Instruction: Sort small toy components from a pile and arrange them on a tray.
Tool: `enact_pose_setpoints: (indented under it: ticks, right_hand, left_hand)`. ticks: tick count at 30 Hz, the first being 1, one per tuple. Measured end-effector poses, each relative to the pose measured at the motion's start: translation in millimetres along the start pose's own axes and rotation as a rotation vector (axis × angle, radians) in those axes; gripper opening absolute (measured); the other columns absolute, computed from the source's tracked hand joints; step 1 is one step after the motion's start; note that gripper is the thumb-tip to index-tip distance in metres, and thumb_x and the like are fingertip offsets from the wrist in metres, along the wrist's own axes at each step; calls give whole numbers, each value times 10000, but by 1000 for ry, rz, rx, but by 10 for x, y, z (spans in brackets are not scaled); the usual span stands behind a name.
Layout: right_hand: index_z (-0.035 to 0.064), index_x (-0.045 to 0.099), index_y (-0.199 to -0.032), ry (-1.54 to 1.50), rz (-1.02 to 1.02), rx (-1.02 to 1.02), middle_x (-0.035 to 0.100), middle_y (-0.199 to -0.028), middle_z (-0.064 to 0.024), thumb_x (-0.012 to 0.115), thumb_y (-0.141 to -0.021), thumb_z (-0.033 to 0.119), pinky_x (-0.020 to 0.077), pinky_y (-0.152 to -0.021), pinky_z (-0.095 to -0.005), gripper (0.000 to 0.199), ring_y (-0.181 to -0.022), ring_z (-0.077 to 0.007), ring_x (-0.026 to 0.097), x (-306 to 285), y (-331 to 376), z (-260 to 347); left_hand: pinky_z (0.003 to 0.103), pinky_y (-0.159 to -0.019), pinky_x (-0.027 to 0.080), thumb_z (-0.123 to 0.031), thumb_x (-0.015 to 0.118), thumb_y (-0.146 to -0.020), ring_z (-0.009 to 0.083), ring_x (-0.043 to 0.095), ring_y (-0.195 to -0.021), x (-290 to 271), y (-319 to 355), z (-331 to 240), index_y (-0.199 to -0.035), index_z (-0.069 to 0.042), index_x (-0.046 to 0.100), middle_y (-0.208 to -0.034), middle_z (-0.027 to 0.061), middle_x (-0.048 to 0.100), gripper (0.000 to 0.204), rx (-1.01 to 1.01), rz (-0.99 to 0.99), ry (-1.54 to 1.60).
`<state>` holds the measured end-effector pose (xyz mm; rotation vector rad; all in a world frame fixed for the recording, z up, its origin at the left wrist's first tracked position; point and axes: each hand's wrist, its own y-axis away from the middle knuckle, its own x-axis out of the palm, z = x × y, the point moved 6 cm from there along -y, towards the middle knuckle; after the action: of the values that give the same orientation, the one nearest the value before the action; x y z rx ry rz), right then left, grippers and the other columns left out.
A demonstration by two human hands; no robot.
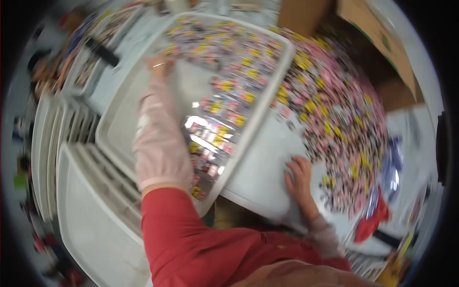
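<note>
A big white tray [190, 80] lies in front of me, its far and right parts covered with rows of small clear-plastic packs [237, 79] with pink and yellow in them. My left hand [159, 66] is stretched to the tray's far left, beside the end of a row of packs. Motion blurs its fingers, so I cannot make out whether it grips a pack. On the table to the right spreads a large heap of small pink, yellow and black pieces [330, 115]. Near the heap's left edge, my right hand [300, 179] hovers over or rests on the white tabletop, fingers apart and holding nothing.
Several white trays [52, 158] are stacked at the left, with another tray [91, 210] leaning nearer to me. An open cardboard box [382, 43] stands behind the heap. Blue plastic [392, 167] and a red cloth-like item [373, 222] lie at the right.
</note>
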<state>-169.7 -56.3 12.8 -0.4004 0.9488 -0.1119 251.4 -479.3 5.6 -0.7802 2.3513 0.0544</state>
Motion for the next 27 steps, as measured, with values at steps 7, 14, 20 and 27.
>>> enact_pose_setpoints:
  ticks: [7, 14, 20, 27]
  right_hand:
    - [91, 580, -968, -50, -20, 26, 533, -1096, -86, 657, -733, 112, 361, -887, -415, 248, -1067, -277, 480, -106, 4, -132]
    - [101, 629, -921, -354, -145, 62, 584, -970, -67, 649, -752, 148, 409, -844, -405, 177, -985, -259, 540, -360, 150, -415]
    - [66, 670, -937, 604, -491, 515, 630, -982, -113, 635, -731, 69, 480, -806, -396, 210, -918, -306, 588, -2394, 1082, -1389]
    - [57, 642, -815, 1009, -143, 791, 621, -926, -111, 580, -726, 49, 533, -681, -418, 109, -859, -305, 625, -2750, 2253, -2081]
  left_hand:
    - [394, -829, 497, -344, 622, -847, 269, 633, -923, 84, -386, -703, -1245, -48, 538, -1012, 133, 665, 503, 392, -80, -139]
    - [229, -747, 488, -148, 582, -912, 99, 596, -862, 151, 2956, -2912, -1194, 7, 575, -1008, 42, 636, 322, 791, 915, 472]
    - [204, -731, 469, -68, 603, -889, 68, 575, -823, -82, 4787, -2804, -1121, 2, 616, -971, 32, 640, 242, 789, 1387, 571]
    - [221, -737, 489, -89, 592, -900, 86, 588, -812, 62, 5529, -1802, -1112, 22, 605, -936, 32, 638, 239, 407, 1475, 577]
